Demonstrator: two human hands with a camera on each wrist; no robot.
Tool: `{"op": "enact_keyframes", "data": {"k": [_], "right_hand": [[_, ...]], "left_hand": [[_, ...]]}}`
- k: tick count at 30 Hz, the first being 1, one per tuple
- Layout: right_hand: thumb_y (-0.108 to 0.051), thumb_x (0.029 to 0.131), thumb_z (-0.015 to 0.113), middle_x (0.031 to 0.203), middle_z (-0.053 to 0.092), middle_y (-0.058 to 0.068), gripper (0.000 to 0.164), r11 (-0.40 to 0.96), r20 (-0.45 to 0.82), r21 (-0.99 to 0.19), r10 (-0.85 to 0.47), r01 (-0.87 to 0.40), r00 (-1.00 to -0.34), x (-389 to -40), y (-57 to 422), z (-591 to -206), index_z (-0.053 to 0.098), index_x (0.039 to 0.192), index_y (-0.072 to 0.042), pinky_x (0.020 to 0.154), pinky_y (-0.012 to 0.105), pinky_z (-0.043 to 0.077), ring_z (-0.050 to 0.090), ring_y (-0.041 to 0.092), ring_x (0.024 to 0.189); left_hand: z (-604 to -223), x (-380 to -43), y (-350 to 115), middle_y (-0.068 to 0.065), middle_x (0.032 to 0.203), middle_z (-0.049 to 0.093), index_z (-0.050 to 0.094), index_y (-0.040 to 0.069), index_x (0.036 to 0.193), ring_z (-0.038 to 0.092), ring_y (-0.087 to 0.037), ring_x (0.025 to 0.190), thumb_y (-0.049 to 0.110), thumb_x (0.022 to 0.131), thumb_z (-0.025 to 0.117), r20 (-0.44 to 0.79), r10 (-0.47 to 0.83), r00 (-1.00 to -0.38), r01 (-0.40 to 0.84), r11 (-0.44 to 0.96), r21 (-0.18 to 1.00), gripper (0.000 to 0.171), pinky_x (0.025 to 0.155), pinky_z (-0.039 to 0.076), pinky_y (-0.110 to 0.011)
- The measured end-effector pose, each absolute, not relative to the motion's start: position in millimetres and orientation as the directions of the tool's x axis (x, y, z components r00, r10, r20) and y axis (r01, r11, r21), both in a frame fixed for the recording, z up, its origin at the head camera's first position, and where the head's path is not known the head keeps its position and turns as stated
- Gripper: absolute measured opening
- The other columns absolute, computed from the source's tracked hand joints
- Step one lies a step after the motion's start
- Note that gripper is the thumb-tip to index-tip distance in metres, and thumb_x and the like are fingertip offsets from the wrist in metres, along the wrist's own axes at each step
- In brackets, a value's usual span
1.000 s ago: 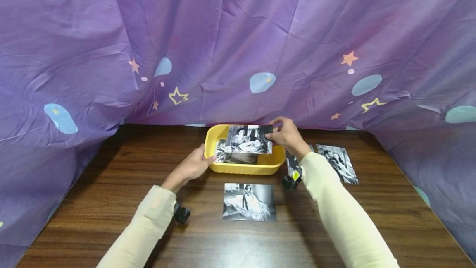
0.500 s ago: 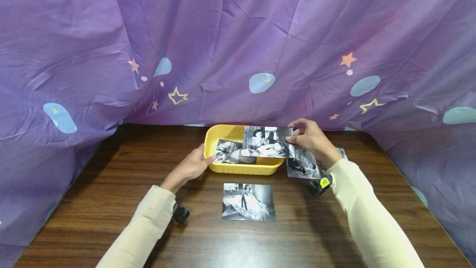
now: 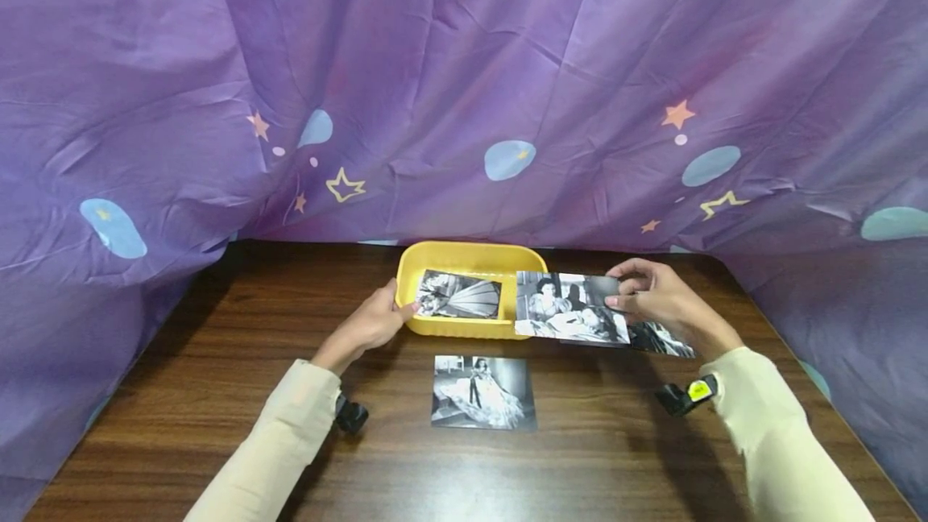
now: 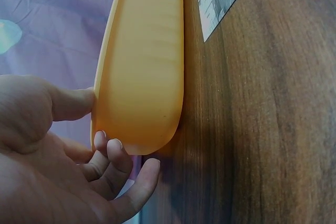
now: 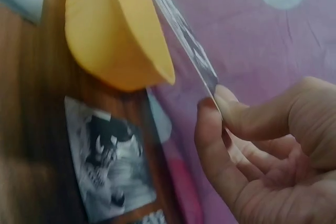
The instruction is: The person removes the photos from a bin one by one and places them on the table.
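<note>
Right hand (image 3: 656, 292) has a black-and-white print (image 3: 569, 308) in a tight pinch, thumb against forefinger with just the card's thickness between, taken at the print's right edge; the other fingers are loosely bent and carry nothing. Print reaches out to the left of that pinch, faces up at the camera, overlaps the tray's right end in the head view. Per the right wrist view it's up off the table and clear of the rim close to the pinch; far end, can't tell. Left hand (image 3: 371, 321) grips the yellow tray (image 3: 449, 331) by its left end, thumb over the rim, so the tray sits directly right of that grip. A tray print (image 3: 460, 295) lies inside, just right of the left thumb. Below the right pinch on the wooden table (image 3: 377, 474): a near print (image 5: 110, 158), mostly covered in the head view, and a far print (image 3: 663, 339), partly under the hand. A front print (image 3: 483, 393) lies on the tray's near side, toward the wearer, between the two grips. My read: mid-carry, unloading prints from tray to table. Next move probably calls for swinging right past the rim, lowering level, then loosening the pinch; left should hold the tray steady. Risk: landing on the prints below.
</note>
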State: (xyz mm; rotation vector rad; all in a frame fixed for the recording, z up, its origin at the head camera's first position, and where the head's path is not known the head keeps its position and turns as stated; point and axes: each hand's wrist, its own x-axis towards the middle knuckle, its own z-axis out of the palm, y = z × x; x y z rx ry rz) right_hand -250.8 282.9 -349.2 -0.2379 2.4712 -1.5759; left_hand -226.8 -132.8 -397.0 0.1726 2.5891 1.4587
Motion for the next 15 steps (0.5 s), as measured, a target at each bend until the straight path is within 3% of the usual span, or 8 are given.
{"op": "enact_keyframes", "data": {"k": [5, 8, 15], "right_hand": [[0.005, 0.088, 0.072, 0.083, 0.062, 0.001, 0.051, 0.393, -0.111, -0.919, -0.291, -0.013, -0.95, -240.6, 301.3, -359.3, 0.042, 0.129, 0.015, 0.065, 0.036, 0.059, 0.063, 0.011, 0.073], [0.005, 0.087, 0.073, 0.083, 0.062, 0.001, 0.051, 0.393, -0.124, -0.919, -0.309, -0.008, -0.943, -235.0, 309.8, -365.4, 0.043, 0.127, 0.014, 0.064, 0.037, 0.06, 0.063, 0.011, 0.072], [0.004, 0.086, 0.075, 0.081, 0.064, 0.001, 0.048, 0.4, -0.163, -0.916, -0.325, 0.021, -0.932, -223.8, 322.2, -383.0, 0.045, 0.123, 0.012, 0.062, 0.039, 0.059, 0.063, 0.013, 0.07]], "left_hand": [[-396.8, -226.5, -133.3, -0.022, 0.112, 0.062, 0.039, -0.01, 0.144, 0.054, -0.033, 0.114, 0.013, 0.104, 0.054, -0.082, 0.188, -0.979, 0.025, 0.503, 0.864, 0.049, 0.109, 0.039, -0.05], [-396.7, -225.9, -133.3, -0.023, 0.113, 0.062, 0.04, -0.01, 0.144, 0.053, -0.034, 0.117, 0.013, 0.104, 0.054, -0.086, 0.189, -0.978, 0.022, 0.505, 0.863, 0.048, 0.111, 0.037, -0.051], [-398.5, -227.2, -132.5, -0.016, 0.093, 0.057, 0.039, -0.011, 0.144, 0.055, -0.032, 0.1, 0.016, 0.104, 0.056, -0.09, 0.171, -0.981, 0.018, 0.543, 0.84, 0.051, 0.101, 0.042, -0.05]]}}
